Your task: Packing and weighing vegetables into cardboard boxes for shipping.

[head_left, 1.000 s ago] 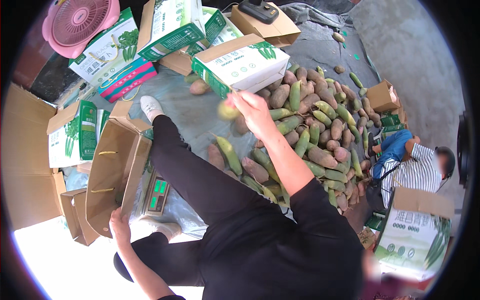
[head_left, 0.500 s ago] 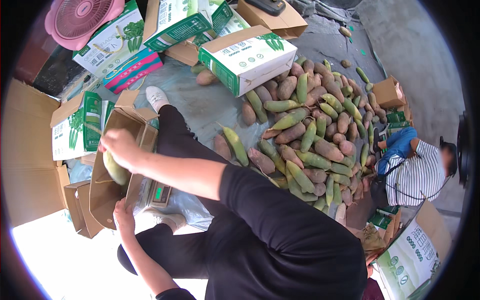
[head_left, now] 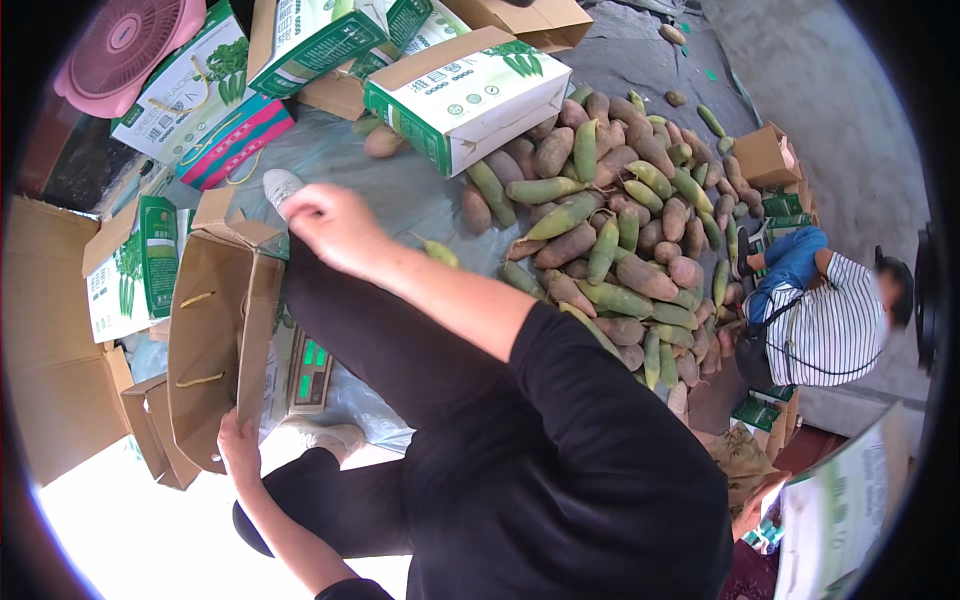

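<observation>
My left hand [head_left: 240, 450] grips the near edge of an open cardboard box [head_left: 205, 330], its fingers wrapped over the side. Two yellow cord loops show on the box's inner wall; its bottom is partly hidden. My right hand [head_left: 330, 228] is raised over my knee, to the right of the box, blurred, with its fingers bent. I see no radish in that hand, though its underside is hidden. Beside the box stands a scale [head_left: 312, 372] with a lit green display. Right of my leg, a green radish [head_left: 440, 253] lies partly behind my forearm.
A big pile of green radishes and brownish-pink roots [head_left: 620, 260] covers the sheet at right. White-and-green cartons [head_left: 465, 100] and a pink fan [head_left: 125, 50] stand at the far side. A person in a striped shirt [head_left: 825, 325] sits beyond the pile.
My right hand has moved from over the box, where it held a green radish, to the right above my knee. My left hand stays on the box edge. The view has shifted slightly.
</observation>
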`<control>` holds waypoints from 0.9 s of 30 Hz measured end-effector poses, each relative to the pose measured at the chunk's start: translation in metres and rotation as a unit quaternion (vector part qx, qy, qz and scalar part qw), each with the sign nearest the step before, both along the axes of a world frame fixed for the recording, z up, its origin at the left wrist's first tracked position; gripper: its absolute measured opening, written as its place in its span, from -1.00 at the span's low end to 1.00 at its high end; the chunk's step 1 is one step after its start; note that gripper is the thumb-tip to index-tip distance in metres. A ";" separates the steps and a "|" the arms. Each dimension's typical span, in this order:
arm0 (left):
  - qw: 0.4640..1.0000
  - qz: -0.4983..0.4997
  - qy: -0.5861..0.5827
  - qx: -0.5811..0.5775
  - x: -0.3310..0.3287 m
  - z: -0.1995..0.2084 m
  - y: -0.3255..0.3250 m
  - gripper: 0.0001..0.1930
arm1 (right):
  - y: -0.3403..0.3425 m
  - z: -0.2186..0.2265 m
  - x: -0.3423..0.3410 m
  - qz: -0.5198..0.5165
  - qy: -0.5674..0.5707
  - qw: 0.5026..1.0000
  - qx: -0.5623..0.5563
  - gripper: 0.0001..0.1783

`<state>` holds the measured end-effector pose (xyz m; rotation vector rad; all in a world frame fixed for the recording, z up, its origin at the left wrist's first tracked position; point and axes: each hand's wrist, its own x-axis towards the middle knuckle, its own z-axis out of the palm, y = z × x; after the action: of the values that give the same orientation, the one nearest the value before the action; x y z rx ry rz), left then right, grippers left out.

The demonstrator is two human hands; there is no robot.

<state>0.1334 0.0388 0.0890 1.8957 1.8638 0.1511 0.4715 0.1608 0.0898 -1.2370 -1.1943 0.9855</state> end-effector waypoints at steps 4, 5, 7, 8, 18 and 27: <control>1.000 0.012 -0.002 0.004 -0.002 -0.004 0.002 -0.71 | -0.028 -0.091 0.101 -0.130 -0.149 0.977 -0.077 -0.84; 0.999 0.034 -0.006 -0.001 -0.008 -0.002 -0.003 -0.71 | -0.041 -0.099 0.116 -0.145 -0.149 0.965 -0.160 -0.83; 1.000 0.029 -0.007 -0.003 -0.005 -0.006 0.002 -0.71 | -0.073 -0.150 0.177 -0.219 -0.237 0.927 -0.192 -0.86; 1.000 0.029 -0.007 -0.003 -0.004 -0.008 0.003 -0.71 | -0.092 -0.165 0.208 -0.260 -0.253 0.896 -0.258 -0.83; 0.999 0.034 0.036 -0.007 -0.013 -0.012 0.002 -0.69 | -0.216 -0.148 0.299 -0.432 -0.290 0.563 -0.642 -0.35; 0.998 0.041 0.034 -0.012 -0.008 -0.014 0.004 -0.69 | -0.242 -0.172 0.325 -0.418 -0.222 0.615 -0.631 -0.15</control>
<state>0.1251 0.0426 0.0752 1.8292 1.9810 0.0915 0.7967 -0.0816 -0.0820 -2.9193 0.1480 0.6872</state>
